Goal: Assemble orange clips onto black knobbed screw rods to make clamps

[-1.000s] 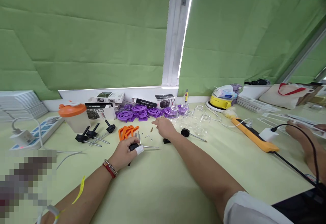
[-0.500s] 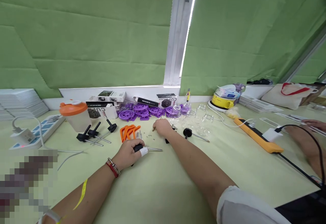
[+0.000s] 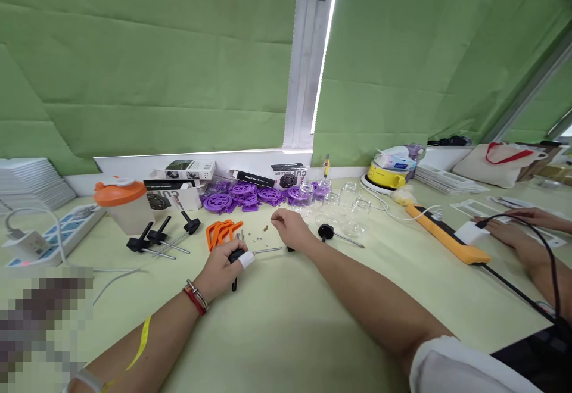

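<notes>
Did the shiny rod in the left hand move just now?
Yes. Judged against the silver bits, the rod in the left hand has swung its tip forward, level with them.

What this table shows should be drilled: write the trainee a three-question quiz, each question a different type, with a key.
1. True or false: the purple parts lie farther back on the table than the orange frames.
2. Multiple choice: what do the fingers of the camera wearer's left hand grip?
A) a clear glass vessel
B) a black part with a metal shaft
C) a white charger
3. Fill in: the shaker cup has an ____ lid.

Key: 1. True. 2. B. 3. Orange.
</notes>
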A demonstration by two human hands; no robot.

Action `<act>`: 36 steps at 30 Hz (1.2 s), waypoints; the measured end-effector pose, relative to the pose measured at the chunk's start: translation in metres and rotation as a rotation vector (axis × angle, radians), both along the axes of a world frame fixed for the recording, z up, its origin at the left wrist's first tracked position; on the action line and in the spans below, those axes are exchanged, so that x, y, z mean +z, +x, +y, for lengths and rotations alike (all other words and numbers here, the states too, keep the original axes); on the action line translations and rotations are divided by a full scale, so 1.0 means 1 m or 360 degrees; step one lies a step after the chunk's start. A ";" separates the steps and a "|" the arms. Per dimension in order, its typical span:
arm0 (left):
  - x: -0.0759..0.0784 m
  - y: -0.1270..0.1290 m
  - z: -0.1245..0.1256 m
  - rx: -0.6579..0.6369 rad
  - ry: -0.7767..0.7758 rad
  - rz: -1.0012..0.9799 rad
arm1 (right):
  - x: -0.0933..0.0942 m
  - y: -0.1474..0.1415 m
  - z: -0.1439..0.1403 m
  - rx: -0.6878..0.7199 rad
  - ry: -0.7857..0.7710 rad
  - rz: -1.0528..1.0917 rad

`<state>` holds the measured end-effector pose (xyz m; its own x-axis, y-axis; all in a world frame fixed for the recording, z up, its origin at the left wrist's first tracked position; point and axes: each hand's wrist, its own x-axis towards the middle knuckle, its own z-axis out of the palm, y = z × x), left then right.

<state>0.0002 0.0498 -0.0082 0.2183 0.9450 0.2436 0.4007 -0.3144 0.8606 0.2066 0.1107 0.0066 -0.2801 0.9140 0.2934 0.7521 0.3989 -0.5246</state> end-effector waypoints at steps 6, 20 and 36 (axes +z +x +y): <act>0.000 0.002 -0.003 0.0103 -0.0143 -0.0107 | -0.041 0.005 -0.045 -0.0028 -0.0494 0.1304; -0.006 0.004 -0.001 0.0063 -0.0178 -0.0018 | -0.044 0.011 -0.055 0.0109 -0.0877 0.1709; -0.004 0.002 -0.001 0.0077 -0.0175 0.0044 | -0.037 0.011 -0.056 0.0135 -0.0952 0.1634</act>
